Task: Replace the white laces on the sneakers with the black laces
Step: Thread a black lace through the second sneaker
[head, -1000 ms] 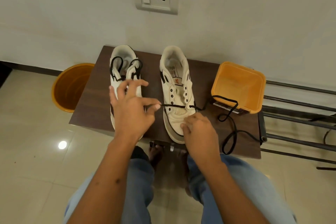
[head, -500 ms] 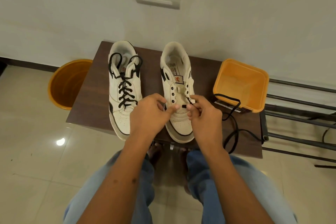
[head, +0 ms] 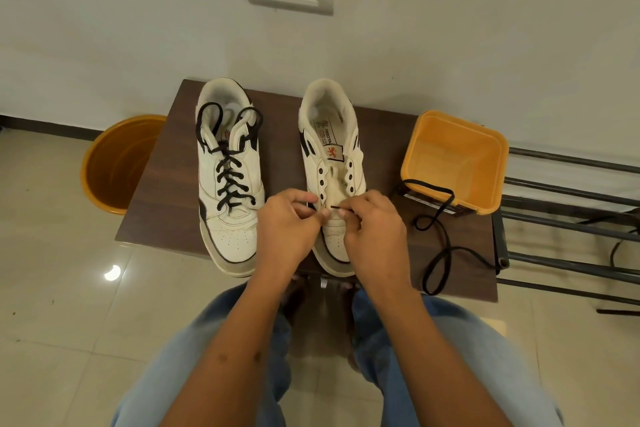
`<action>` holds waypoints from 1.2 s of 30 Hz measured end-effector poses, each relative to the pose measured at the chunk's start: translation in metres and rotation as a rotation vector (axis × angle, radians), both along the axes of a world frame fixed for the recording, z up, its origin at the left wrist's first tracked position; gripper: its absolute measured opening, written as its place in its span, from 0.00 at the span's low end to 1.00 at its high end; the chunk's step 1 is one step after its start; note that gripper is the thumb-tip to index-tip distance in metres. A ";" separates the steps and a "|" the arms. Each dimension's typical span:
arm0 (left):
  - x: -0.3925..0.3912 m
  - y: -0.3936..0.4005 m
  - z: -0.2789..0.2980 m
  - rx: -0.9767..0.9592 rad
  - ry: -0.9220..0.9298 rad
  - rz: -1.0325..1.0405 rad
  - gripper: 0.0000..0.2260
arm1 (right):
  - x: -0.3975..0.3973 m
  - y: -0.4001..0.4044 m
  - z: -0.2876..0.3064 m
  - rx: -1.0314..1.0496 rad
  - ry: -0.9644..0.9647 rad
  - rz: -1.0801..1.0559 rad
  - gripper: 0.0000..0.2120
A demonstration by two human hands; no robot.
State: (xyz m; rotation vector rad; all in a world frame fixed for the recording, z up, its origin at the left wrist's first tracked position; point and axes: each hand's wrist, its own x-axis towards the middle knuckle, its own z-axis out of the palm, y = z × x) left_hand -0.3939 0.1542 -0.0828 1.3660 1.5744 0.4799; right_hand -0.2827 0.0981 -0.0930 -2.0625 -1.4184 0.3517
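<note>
— Black, thin cord: the black lace (head: 437, 218) tip sits pinched in the right hand (head: 375, 232), fingers curled?

— Yes. The left hand (head: 287, 229) pinches it too, over the unlaced leather sneaker (head: 334, 149) on the wood-grain counter (head: 166, 198).

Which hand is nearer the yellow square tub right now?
Right. The right hand pinches the black lace over the unlaced sneaker, beside the yellow square tub; the left hand sits farther away.
</note>
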 end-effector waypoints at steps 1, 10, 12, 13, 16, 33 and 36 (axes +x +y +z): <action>0.001 -0.001 -0.001 0.003 -0.006 0.002 0.09 | -0.001 0.001 -0.001 0.001 -0.027 0.016 0.04; 0.001 -0.006 0.001 0.040 -0.055 0.012 0.10 | -0.001 0.007 -0.005 0.013 -0.019 0.055 0.06; 0.001 -0.006 0.001 0.025 -0.063 0.018 0.10 | -0.002 0.008 -0.006 0.002 -0.030 0.067 0.06; 0.001 -0.006 0.001 0.021 -0.070 0.021 0.10 | -0.002 0.008 -0.007 0.007 -0.034 0.074 0.06; 0.000 -0.007 0.001 0.023 -0.079 0.030 0.09 | -0.001 0.009 -0.007 -0.007 -0.017 0.051 0.07; -0.005 -0.011 -0.008 0.077 -0.034 0.089 0.13 | 0.008 0.018 -0.009 -0.131 0.052 -0.028 0.05; -0.007 -0.009 -0.010 0.044 -0.073 0.104 0.13 | 0.004 0.018 -0.010 -0.142 0.050 -0.083 0.04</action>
